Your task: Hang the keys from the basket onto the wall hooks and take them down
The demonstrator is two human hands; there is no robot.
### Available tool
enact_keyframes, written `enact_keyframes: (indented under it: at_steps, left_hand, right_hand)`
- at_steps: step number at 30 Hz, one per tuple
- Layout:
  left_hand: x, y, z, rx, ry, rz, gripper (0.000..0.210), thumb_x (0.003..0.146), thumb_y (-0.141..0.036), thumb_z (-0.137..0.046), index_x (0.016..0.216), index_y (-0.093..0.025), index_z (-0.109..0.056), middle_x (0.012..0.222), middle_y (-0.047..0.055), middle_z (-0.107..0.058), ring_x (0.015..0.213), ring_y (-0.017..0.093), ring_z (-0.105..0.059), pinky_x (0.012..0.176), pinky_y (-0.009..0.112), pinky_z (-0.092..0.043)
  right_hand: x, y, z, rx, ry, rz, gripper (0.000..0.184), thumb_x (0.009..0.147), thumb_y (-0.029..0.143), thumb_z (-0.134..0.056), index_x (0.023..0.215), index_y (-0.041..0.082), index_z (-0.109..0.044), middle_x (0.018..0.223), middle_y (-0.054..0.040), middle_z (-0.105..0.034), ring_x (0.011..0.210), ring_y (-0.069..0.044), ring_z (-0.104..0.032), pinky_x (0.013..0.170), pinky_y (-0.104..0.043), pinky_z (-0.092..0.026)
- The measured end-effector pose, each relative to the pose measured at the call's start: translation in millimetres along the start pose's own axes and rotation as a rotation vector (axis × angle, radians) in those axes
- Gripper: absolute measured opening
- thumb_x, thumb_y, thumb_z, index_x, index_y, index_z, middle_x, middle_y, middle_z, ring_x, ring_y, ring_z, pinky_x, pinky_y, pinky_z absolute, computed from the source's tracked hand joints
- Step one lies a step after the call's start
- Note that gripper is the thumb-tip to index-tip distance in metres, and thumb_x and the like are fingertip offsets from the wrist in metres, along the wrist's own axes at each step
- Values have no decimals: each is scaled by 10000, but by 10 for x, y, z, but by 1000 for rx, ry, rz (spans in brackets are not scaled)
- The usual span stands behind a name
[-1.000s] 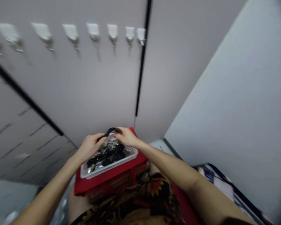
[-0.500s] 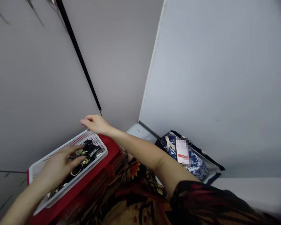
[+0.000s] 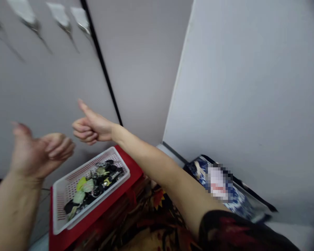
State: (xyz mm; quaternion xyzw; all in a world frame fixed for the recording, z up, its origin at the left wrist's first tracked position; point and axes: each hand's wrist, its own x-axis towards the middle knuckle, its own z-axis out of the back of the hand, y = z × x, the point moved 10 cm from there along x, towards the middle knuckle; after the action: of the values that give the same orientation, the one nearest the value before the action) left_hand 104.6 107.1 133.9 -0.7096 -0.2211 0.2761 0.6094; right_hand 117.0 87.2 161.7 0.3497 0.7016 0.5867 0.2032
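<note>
Both of my hands are raised in fists with the thumbs sticking up. My left hand [image 3: 40, 150], somewhat blurred, is up at the left, above and beyond the near left end of a white plastic basket [image 3: 56, 209]. My right hand [image 3: 92, 127] hovers past the basket's far side, its fingers curled in and nothing between them. Neither hand touches the basket. Inside it lies a jumble of small items [image 3: 102, 181], mostly black, with yellow and pale green pieces among them; their kind is too blurred to tell.
The basket rests on a red surface [image 3: 132, 165]. White-backed metal hooks [image 3: 61, 17] are fixed to the grey wall panel [image 3: 54, 80], which has a black strip. A blue-patterned bag [image 3: 238, 200] with a pale tag stands right, against the white wall [image 3: 240, 87].
My left hand has lifted out from over the basket, up and left. My right hand has gone from loosely curled to thumb-up, slightly higher. The view has shifted, showing more of the hooks.
</note>
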Motion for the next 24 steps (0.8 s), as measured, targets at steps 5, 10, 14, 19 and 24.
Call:
enact_keyframes:
  at_steps: [5, 10, 14, 19, 24]
  left_hand:
    - [-109, -123, -291, -206, 38, -74, 660, 626, -584, 100, 329, -150, -300, 277, -26, -252, 298, 42, -229, 332, 161, -188]
    - [-127, -116, -152, -265, 64, -115, 608, 592, -651, -38, 331, -153, -268, 263, -40, -230, 267, 34, -193, 305, 163, -151]
    - [-163, -160, -148, -276, 120, -138, 604, 592, -652, -58, 334, -151, -277, 263, -41, -234, 259, 33, -205, 298, 164, -156]
    - [-230, -175, -121, -281, 128, -141, 608, 588, -653, -46, 339, -151, -280, 264, -39, -240, 256, 34, -232, 293, 162, -164]
    - [-277, -34, -23, -267, 81, -100, 606, 568, -667, -43, 342, -155, -275, 269, -41, -241, 256, 32, -235, 289, 164, -177]
  right_hand:
    - [107, -98, -76, 144, 73, 3, 547, 633, 631, -24, 416, 166, -212, 321, 73, -227, 267, -20, -181, 278, -150, -173]
    - [197, -137, -120, 216, 50, -52, 573, 613, 654, -57, 384, 155, -219, 301, 67, -224, 261, -14, -169, 297, -148, -134]
    - [245, -119, -172, 217, 41, -56, 587, 598, 668, -77, 368, 151, -233, 296, 65, -230, 252, -14, -164, 291, -154, -125]
    - [273, -117, -234, 202, 21, -69, 587, 606, 661, -80, 362, 150, -235, 299, 65, -226, 261, -15, -178, 293, -153, -142]
    - [303, -257, -246, 185, 2, -112, 588, 591, 673, -69, 365, 155, -234, 298, 65, -226, 269, -19, -175, 291, -155, -155]
